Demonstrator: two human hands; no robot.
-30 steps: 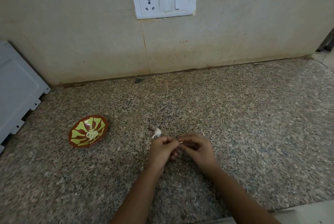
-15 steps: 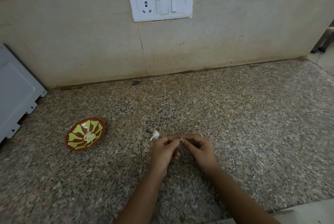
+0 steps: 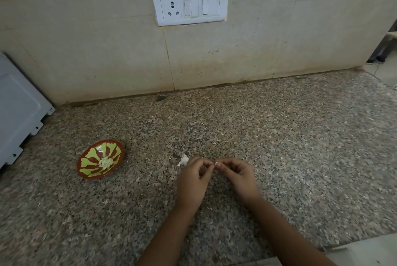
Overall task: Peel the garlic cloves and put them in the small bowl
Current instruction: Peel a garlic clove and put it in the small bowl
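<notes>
My left hand [image 3: 193,179] and my right hand [image 3: 238,176] meet fingertip to fingertip just above the granite counter [image 3: 279,147]. Between them they pinch a small garlic clove [image 3: 215,163], of which only a pale sliver shows. A scrap of white garlic skin [image 3: 183,160] lies on the counter just left of my left hand. The small bowl [image 3: 86,169], red-brown with yellow-green petals, sits further left and holds several peeled cloves [image 3: 105,162] in its middle.
A white appliance panel [image 3: 19,113] leans at the left edge. A white socket and switch plate [image 3: 190,5] is on the beige tiled wall behind. A small dark speck [image 3: 161,98] lies by the wall's foot.
Both hands stay together on the clove with only slight finger movement. The view has shifted a little, so everything sits slightly lower and to the left in the frame.
</notes>
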